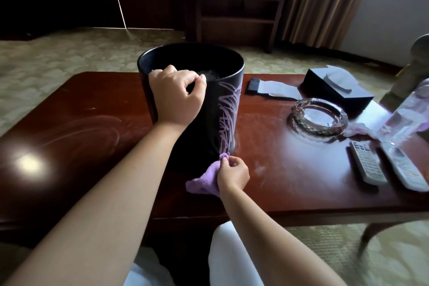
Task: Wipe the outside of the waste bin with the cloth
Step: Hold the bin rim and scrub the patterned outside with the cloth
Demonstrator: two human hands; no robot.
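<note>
Two hands, bin (222, 104) (unlabelled), cloth (204, 181)

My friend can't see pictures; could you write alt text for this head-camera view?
A person's left hand grips the rim of a black waste bin on a wooden table, while the right hand pinches a purple cloth at its base.

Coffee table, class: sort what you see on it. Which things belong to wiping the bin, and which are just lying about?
Part of the job:
black waste bin, gripped at the rim by the left hand
purple cloth, pinched in the right hand at the bin's base

Just lying about:
glass ashtray
tissue box
two remote controls
plastic bottle
</note>
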